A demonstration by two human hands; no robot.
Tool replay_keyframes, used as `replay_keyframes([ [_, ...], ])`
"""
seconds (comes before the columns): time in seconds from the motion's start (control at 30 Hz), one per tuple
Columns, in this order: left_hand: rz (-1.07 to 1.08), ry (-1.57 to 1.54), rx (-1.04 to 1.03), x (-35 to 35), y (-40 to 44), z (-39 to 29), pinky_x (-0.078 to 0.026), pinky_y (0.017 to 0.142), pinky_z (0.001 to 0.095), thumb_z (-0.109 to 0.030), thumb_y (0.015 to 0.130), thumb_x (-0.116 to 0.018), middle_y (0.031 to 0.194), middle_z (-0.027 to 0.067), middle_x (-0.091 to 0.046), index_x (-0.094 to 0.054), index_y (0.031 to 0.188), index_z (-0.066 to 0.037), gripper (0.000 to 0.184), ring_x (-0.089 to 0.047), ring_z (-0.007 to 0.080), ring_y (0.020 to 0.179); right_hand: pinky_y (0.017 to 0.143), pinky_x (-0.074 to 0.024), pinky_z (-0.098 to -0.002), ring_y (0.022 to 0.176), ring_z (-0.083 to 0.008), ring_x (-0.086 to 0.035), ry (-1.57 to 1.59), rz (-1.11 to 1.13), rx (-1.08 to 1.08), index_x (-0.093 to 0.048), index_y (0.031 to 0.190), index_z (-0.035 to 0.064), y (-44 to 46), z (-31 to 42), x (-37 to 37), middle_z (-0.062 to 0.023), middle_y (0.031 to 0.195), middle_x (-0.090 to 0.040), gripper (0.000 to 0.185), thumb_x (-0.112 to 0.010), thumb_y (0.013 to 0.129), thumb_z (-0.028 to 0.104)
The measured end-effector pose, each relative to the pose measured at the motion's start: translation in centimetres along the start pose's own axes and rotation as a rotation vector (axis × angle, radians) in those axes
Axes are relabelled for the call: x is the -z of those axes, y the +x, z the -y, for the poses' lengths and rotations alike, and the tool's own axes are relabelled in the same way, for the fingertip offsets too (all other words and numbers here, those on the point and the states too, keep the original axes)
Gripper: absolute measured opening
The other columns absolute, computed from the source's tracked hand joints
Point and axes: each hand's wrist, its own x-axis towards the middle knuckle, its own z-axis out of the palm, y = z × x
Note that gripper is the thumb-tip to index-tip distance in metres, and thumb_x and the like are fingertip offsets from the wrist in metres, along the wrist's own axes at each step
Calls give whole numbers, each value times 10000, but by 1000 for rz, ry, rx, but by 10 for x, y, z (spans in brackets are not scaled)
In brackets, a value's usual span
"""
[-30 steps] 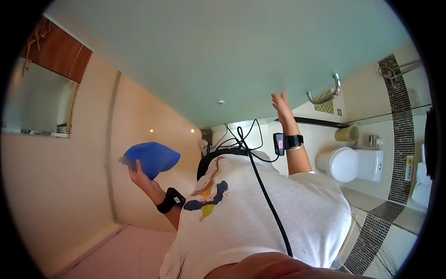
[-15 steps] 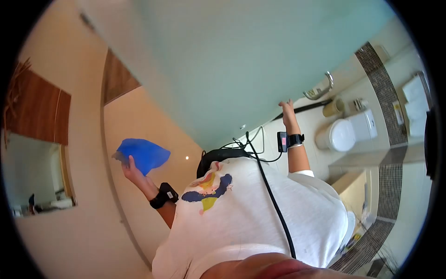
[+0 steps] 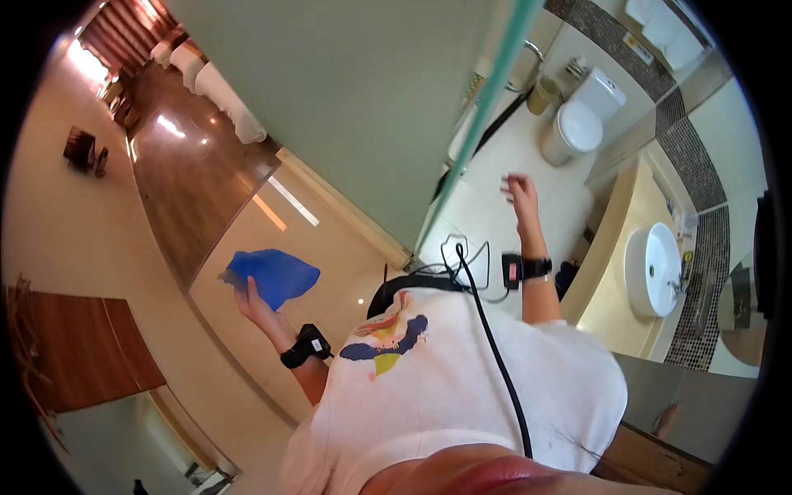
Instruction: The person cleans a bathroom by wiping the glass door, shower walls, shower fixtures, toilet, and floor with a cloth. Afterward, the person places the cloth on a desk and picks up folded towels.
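Observation:
My left hand (image 3: 254, 305) is closed on the near edge of a blue cloth (image 3: 279, 276), thin and spread out over the beige floor. A small greyish piece shows at the cloth's left corner; I cannot make out what it is. My right hand (image 3: 521, 196) is raised in the bathroom opening with fingers apart and nothing in it. Left of that hand stands a frosted glass door (image 3: 338, 99), its edge (image 3: 483, 115) turned toward me. The hand does not touch the door.
Beyond the right hand are a toilet (image 3: 577, 125), a bin (image 3: 542, 96) and a counter (image 3: 606, 264) with a round basin (image 3: 660, 271). A dark wood floor (image 3: 177, 157) leads to white-covered beds (image 3: 223, 95) at upper left. Black cables (image 3: 487, 330) hang at my chest.
The glass door has swung so its edge faces me, and the right hand has come away from it. My view has turned, showing the room and basin. The blue cloth stays in my left hand.

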Motion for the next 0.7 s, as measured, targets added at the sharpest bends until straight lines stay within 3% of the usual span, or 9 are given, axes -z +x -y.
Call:
replay_keyframes([
  [0.1,-7,-20,-49,1,6,0,-467,778,290,-85,848,-539,1025,101,-579,-511,1100,9,271,-571,183,882,706,-417,-283,869,-133,-557,-140,157,-75,-545,992,81,-30,9,-7,-39,959,-594,230,-477,852,251],
  [0.27,-16,-14,-30,34,-30,28,-436,756,242,-73,841,-554,998,61,-584,-528,1084,-2,255,-550,135,869,800,-398,-282,921,-149,-552,-109,568,-50,-560,999,48,-59,30,-30,-48,990,-597,254,-450,876,241],
  [0.43,-75,-72,-40,31,-54,33,-432,747,226,-65,832,-562,969,43,-586,-532,1081,4,260,-542,110,860,801,-402,-283,920,-152,-557,-83,800,3,-561,1007,46,-71,58,-86,-50,998,-600,243,-438,895,223],
  [0.5,78,-48,57,32,-43,35,-436,725,221,-68,830,-565,936,45,-592,-512,1093,-16,273,-545,99,828,791,-411,-283,909,-149,-562,-125,828,5,-564,1010,53,-63,49,-127,-48,989,-605,231,-448,894,215],
  [0.7,232,-29,104,-9,58,21,-436,635,191,-72,838,-562,830,64,-610,-409,1060,-56,270,-559,83,692,812,-415,-281,925,-146,-557,-136,1019,120,-541,1047,38,4,87,-256,-50,995,-602,236,-455,897,199],
])
